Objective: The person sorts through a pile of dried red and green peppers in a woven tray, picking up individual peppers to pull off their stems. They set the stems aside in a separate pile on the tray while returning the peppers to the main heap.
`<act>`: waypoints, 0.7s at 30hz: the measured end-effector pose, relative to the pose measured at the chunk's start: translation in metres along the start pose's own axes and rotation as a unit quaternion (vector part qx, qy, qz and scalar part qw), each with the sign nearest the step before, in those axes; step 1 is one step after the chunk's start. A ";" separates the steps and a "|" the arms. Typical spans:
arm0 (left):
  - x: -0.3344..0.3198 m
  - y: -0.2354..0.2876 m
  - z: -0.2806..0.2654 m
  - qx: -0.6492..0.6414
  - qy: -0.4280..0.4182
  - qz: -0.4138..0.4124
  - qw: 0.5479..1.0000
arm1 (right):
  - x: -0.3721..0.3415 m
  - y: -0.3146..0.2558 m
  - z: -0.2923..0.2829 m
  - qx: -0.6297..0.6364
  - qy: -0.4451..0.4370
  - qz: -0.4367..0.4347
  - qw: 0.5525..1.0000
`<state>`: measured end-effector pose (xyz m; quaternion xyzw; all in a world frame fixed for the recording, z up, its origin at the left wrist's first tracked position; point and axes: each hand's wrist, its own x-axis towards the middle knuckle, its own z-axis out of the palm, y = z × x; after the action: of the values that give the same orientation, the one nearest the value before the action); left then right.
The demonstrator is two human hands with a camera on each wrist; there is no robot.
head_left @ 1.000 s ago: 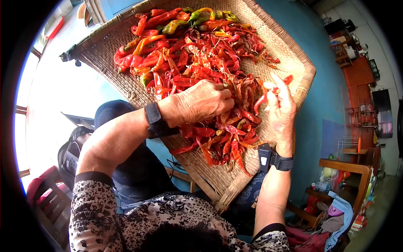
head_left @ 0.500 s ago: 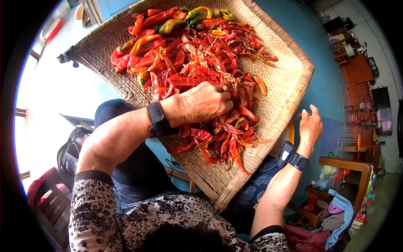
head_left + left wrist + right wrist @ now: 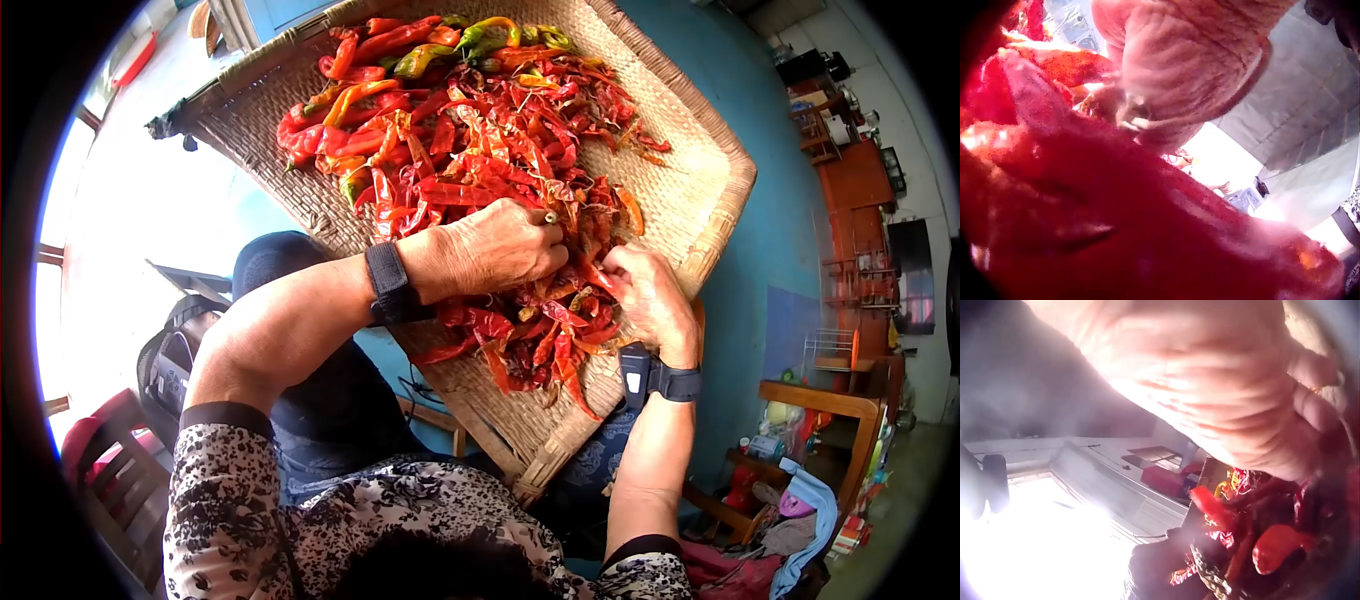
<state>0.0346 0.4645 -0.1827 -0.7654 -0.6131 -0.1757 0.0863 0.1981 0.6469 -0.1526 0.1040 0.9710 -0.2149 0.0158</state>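
Dried red chili peppers [image 3: 470, 190] lie heaped on a woven tray [image 3: 700, 190]. My left hand [image 3: 485, 250] rests low over the heap with its fingers curled round a chili pepper, mostly hidden under the hand; a small stem-like stub [image 3: 550, 216] sticks out by its knuckles. Close beside it on the right, my right hand [image 3: 655, 300] pinches a red chili pepper [image 3: 598, 275] at the heap's edge. A large blurred red chili pepper [image 3: 1116, 219] fills the lower left wrist view under the left hand [image 3: 1179, 69]. In the right wrist view, peppers [image 3: 1275, 550] lie below the right hand [image 3: 1222, 387].
Fresher red and green peppers [image 3: 430, 60] lie at the tray's far end. A wooden chair [image 3: 850, 400] with cloths and bags stands at right, and another chair [image 3: 125, 480] at left. The tray's near corner [image 3: 535, 480] lies over the person's lap.
My right hand went with a chili pepper from above the tray out past its right edge, then came back without it to the heap. My left hand has stayed over the heap, shifting slightly.
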 end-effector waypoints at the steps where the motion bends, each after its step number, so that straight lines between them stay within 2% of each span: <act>1: 0.000 0.001 -0.002 0.012 -0.002 -0.001 1.000 | 0.000 -0.002 -0.001 0.035 0.017 0.007 0.999; 3: 0.000 0.001 -0.004 0.009 -0.003 -0.002 1.000 | -0.001 -0.015 -0.010 0.055 0.039 0.030 0.997; 5: 0.000 0.002 -0.006 0.001 -0.007 0.001 1.000 | -0.002 -0.014 -0.014 0.073 0.165 0.030 0.983; 7: 0.000 0.000 -0.002 0.001 -0.007 0.002 1.000 | -0.005 -0.002 -0.020 0.081 0.214 0.030 0.973; 11: 0.001 0.001 -0.001 0.011 -0.010 0.003 1.000 | -0.016 0.028 -0.034 0.034 0.356 0.136 0.924; 13: 0.002 0.001 0.000 0.008 -0.008 0.005 1.000 | -0.028 0.045 -0.042 -0.051 0.420 0.153 0.893; 15: 0.004 0.002 0.001 0.004 -0.006 0.007 1.000 | -0.038 0.046 -0.053 -0.188 0.370 0.320 0.852; 16: 0.004 0.002 0.002 0.009 -0.001 0.010 1.000 | -0.042 0.051 -0.056 -0.198 0.331 0.384 0.839; 17: 0.004 0.002 0.002 0.014 0.004 0.012 1.000 | -0.043 0.053 -0.054 -0.198 0.331 0.385 0.838; 19: 0.005 0.003 0.002 -0.005 0.020 0.005 1.000 | -0.046 0.061 -0.047 -0.273 0.406 0.298 0.820; 21: 0.007 0.005 0.002 -0.023 0.034 -0.002 0.999 | -0.039 0.058 -0.043 -0.149 0.391 0.208 0.884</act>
<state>0.0407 0.4708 -0.1817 -0.7595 -0.6069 -0.2163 0.0893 0.2489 0.7088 -0.1351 0.3757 0.8748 -0.0017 -0.3058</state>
